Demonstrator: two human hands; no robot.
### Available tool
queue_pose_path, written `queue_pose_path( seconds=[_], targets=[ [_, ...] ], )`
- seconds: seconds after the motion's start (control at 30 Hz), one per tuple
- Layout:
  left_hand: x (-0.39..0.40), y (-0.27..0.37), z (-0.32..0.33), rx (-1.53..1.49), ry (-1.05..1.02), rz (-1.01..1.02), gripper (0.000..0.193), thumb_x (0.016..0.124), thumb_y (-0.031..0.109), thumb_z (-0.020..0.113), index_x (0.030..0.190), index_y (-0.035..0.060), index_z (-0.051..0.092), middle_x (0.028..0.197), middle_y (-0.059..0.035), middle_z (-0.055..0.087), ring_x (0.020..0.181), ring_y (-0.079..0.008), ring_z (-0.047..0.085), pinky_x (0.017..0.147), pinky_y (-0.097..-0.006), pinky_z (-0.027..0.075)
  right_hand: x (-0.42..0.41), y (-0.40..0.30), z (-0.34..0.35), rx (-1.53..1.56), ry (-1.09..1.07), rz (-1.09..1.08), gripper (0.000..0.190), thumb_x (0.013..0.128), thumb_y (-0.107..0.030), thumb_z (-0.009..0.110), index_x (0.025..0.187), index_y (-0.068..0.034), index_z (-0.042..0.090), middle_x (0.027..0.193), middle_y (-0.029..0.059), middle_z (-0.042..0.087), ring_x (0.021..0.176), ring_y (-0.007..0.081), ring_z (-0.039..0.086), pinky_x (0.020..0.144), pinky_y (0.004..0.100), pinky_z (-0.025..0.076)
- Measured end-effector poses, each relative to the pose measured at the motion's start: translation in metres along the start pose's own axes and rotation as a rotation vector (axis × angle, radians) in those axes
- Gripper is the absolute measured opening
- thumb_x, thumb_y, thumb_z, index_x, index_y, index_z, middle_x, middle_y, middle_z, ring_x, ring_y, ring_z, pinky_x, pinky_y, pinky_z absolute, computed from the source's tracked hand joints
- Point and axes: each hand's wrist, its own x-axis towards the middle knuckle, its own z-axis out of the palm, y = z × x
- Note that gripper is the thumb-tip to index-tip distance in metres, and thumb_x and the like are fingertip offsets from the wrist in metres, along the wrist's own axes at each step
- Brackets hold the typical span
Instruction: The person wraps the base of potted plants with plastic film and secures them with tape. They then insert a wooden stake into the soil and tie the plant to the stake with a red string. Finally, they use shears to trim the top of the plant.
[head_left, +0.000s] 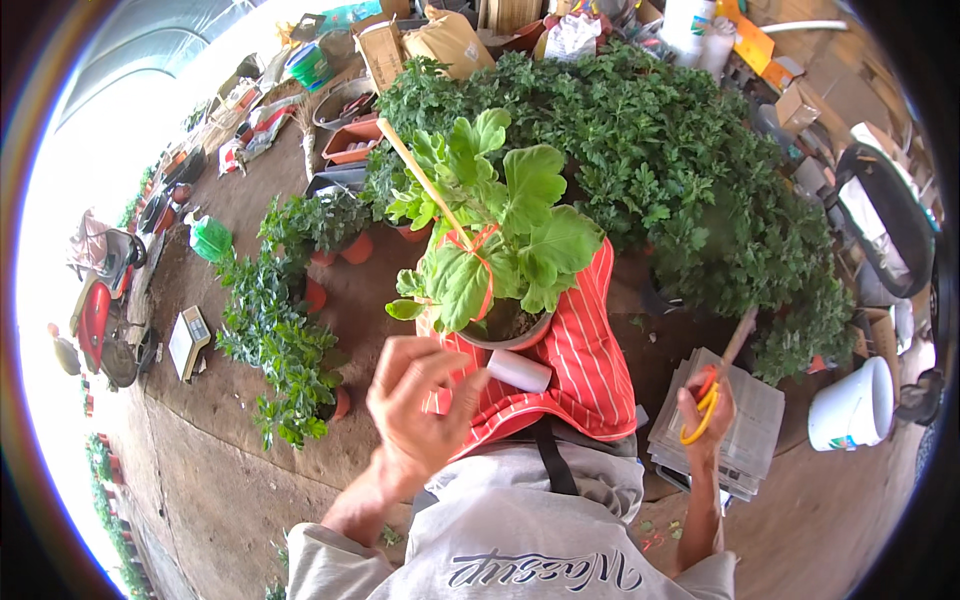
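Observation:
A potted plant (551, 247) with broad, light green leaves stands upright between my thighs. Its plastic pot (517, 342) holds dark soil. A slanting wooden stake (417, 174) rises among the stems, with an orange-red tie (486, 259) looped around it and the foliage. My left hand (424, 405) hovers just in front of the pot, fingers curved and apart, with nothing visible in it. Off to the right, my right hand (709, 416) grips scissors with yellow-orange handles (705, 421). A brown stick (739, 336) extends from beside that hand; whether I hold it too, I cannot tell.
A white roll (519, 371) lies on the red striped cloth (592, 352) over my lap. Stacked newspapers (739, 427) and a white bucket (851, 405) are at right. Dense potted plants (637, 142) fill the far side; more pots (315, 294) and a scale (189, 341) stand left.

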Motion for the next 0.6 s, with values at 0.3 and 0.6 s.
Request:
queue_pose_path(
  seconds=[0.3,0.6],
  targets=[
    [0.038,-0.01,0.04,0.058,0.099,0.067,0.024,0.089,0.001,0.08,0.108,0.0,0.066,0.097,-0.0109,0.06,0.074,-0.0196,0.057,0.063,-0.0329,0.046,0.067,-0.112,0.044,0.486,-0.876,0.033,0.055,0.089,-0.052,0.086,0.089,-0.005,0.057,0.082,0.0041,0.059,0.067,0.0095,0.054,0.059,0.0251,0.043],
    [0.022,-0.023,0.015,-0.569,-0.003,-0.37,0.007,0.109,0.005,0.059,0.108,-0.0011,0.062,0.08,0.0013,0.059,0.062,-0.0026,0.045,0.055,-0.0205,0.037,0.124,-0.152,0.073,0.414,-1.421,0.247,0.067,0.105,-0.067,0.055,0.076,-0.006,0.055,0.072,0.003,0.056,0.059,0.0115,0.056,0.054,0.0281,0.044]
  ],
)
